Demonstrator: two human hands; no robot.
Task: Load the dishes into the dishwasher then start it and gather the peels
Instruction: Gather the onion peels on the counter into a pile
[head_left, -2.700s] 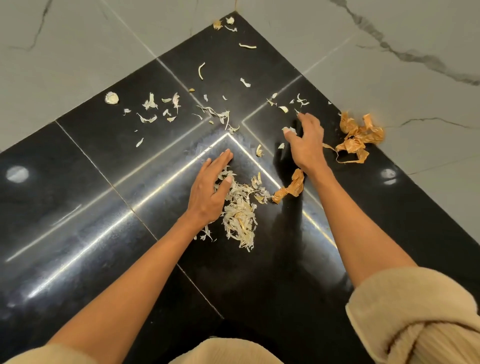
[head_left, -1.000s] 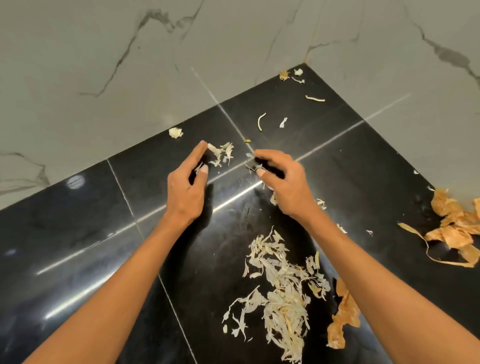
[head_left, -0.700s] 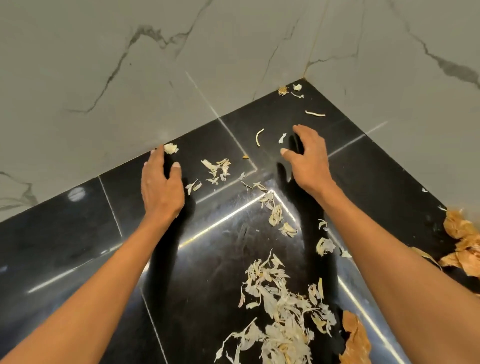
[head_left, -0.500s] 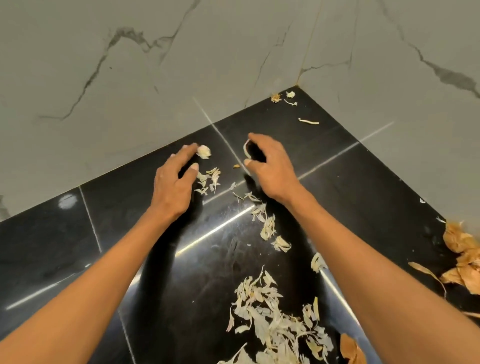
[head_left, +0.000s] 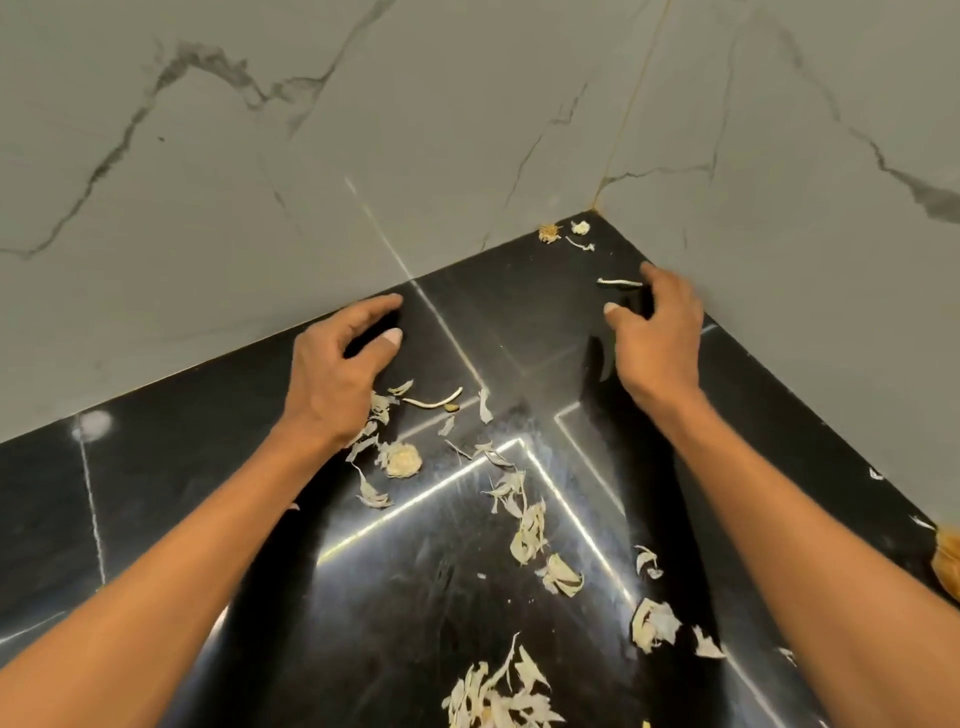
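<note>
Pale garlic peels (head_left: 527, 530) lie scattered on the black glossy counter (head_left: 441, 582), with a bigger heap (head_left: 498, 696) at the bottom edge. My left hand (head_left: 337, 374) is spread with loosely bent fingers near the wall, just above a garlic root end (head_left: 401, 459) and a thin stem (head_left: 434, 401). My right hand (head_left: 657, 338) reaches toward the corner, its fingertips at a thin white stem piece (head_left: 618, 282). Neither hand holds anything. More bits (head_left: 563, 234) lie deep in the corner.
Grey marbled wall tiles (head_left: 363, 130) close the counter on two sides and meet at the corner. Orange onion skin (head_left: 948, 558) shows at the right edge.
Both hands have moved outward and farther back: the left toward the wall, the right toward the corner stem. The small peels they swept now lie between and below them.
</note>
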